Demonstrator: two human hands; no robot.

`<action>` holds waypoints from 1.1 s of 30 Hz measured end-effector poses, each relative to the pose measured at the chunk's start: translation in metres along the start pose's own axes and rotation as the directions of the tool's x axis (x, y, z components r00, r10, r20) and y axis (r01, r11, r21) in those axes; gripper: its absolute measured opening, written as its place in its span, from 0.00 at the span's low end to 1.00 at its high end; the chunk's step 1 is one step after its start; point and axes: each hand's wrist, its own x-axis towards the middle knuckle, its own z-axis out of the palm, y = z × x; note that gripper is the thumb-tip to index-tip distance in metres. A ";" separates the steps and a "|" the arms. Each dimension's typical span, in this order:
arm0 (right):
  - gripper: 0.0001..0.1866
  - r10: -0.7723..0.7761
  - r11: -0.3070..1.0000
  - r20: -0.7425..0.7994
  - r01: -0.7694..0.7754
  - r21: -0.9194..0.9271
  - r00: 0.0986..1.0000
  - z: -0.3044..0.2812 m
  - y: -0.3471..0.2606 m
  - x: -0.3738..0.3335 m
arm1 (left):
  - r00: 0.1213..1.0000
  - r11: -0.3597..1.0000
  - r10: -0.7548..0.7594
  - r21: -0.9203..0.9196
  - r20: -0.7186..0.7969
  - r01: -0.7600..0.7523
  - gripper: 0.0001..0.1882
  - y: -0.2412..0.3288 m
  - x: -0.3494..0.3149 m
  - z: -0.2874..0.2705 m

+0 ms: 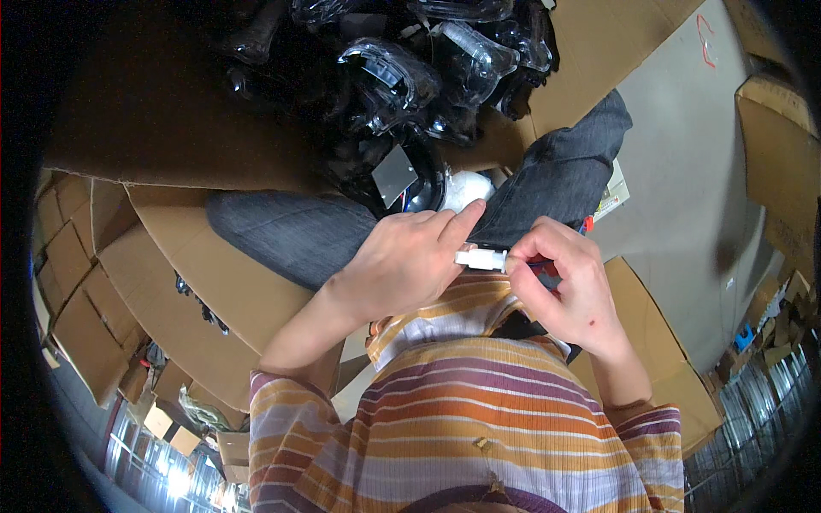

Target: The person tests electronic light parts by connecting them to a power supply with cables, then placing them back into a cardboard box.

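Note:
A small white plastic connector (486,259) lies level between my two hands, above my lap. My right hand (569,278) pinches its right end between thumb and curled forefinger. At the other end my left hand (402,255) closes on the connector, with its forefinger stretched forward; its thumb and lower fingers are mostly hidden. Just beyond the left hand, a black plastic part (422,175) with a grey square plate (394,177) rests between my legs. Beside it is a rounded white thing (466,188), partly covered by my fingers.
In front stands a large cardboard box (611,47) holding a heap of black plastic parts in clear bags (393,81). My knees spread against its edges. Cardboard flaps (197,282) lie to the left, and another open box (658,350) stands to the right on the grey floor (676,179).

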 end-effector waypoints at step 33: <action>0.03 -0.046 0.958 -0.017 0.049 0.284 0.999 -0.021 -0.007 -0.025 | 0.965 0.684 -0.210 -0.729 -0.160 0.028 0.07 -0.013 -0.035 -0.007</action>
